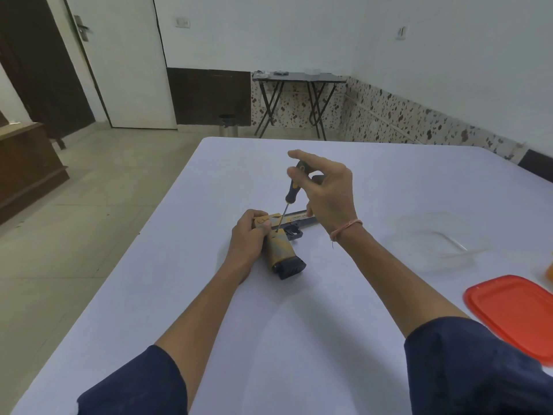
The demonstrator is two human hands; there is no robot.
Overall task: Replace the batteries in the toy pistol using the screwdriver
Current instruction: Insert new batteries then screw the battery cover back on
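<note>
left hand grips toy pistol; right hand fingers pinch screwdriver handle.

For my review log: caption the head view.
Left hand steadies toy pistol; right hand holds screwdriver tip on its grip.

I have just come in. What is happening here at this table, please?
A person is working on a yellow and dark blue toy pistol lying on its side on the white table. The left hand holds the pistol's rear end steady. The right hand pinches the black and yellow handle of a screwdriver, whose tip stands on the grip near the trigger. No batteries are in view. A red plastic lid and a clear plastic container lie to the right.
</note>
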